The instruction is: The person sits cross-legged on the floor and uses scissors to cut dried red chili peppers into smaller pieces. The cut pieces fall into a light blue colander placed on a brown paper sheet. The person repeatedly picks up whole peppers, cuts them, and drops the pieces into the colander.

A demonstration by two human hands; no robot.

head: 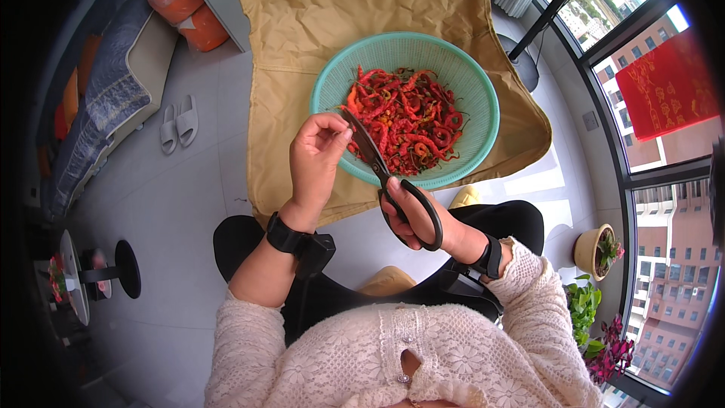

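Red chili peppers (408,119), some cut into pieces and some with green stems, lie in a turquoise mesh plastic basket (491,119). The basket rests on a creased tan cloth (294,28). Over its near left rim, my left hand (320,150) pinches thumb and fingers together at what seems to be a red chili pepper, mostly hidden by the fingers. My right hand (416,215) holds black-handled scissors (376,165) by the loops. Their blades point up and left, tips beside my left fingertips, and look nearly closed.
Grey slippers (179,124) and a sofa (136,68) are on the left. A fan's round base (518,65) stands beyond the cloth's right edge. Potted plants (593,252) line the window at right. A small round table (73,277) appears at lower left.
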